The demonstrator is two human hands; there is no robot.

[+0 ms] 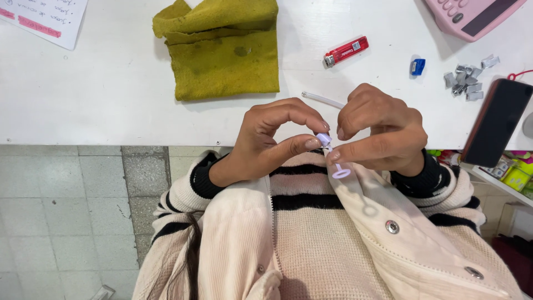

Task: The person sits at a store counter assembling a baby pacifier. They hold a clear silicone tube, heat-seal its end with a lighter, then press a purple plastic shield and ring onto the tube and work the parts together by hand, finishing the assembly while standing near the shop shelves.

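Lilac plastic piece [324, 139] with a thin stem and a ring at its lower end sits pinched between my two hands, just above my striped sweater. My left hand [266, 139] curls thumb and forefinger onto its top; my right hand [383, 133] closes fingertips on the stem. Beyond lies the white counter [100, 94], grey floor tiles below. On it: one yellow cloth [222, 50], one red lighter [346, 51], one blue sharpener [417, 66], one phone [496, 121], one pink calculator [472, 14].

Around the yellow cloth [222, 50] I count one red lighter [346, 51]; one blue sharpener [417, 66]; one pink calculator [472, 14]; one dark phone [496, 122].
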